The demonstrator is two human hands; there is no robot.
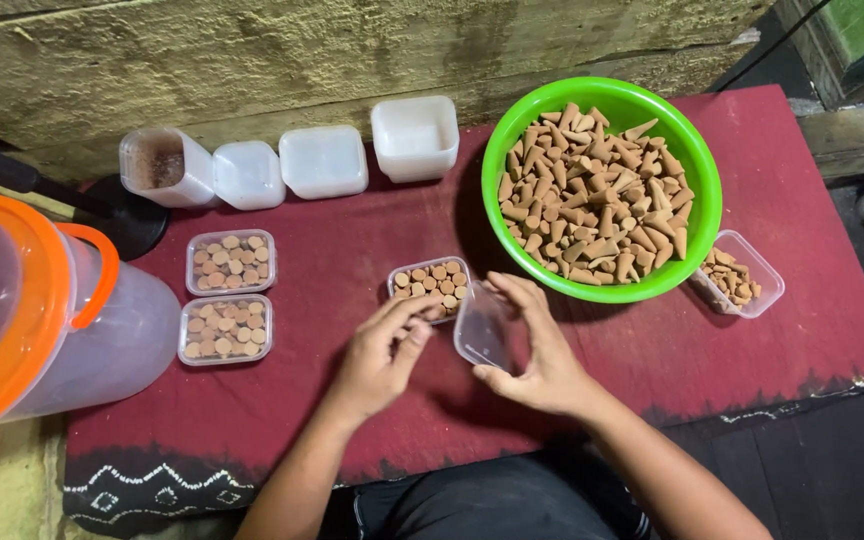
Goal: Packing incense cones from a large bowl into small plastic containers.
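Right hand [542, 362] grips a clear lid [480, 332] in its fingers, left hand [380, 352] pinches at the cone-filled little tub [432, 285] mid-bench, just beside the green bowl [697, 160].

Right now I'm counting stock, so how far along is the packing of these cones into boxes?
Two filled boxes sit at the left, apparently done. In hand: the left hand touches a third filled box while the right hand holds its clear lid, not yet on. Left: the green bowl is heaped with loose cones, and white containers wait behind.
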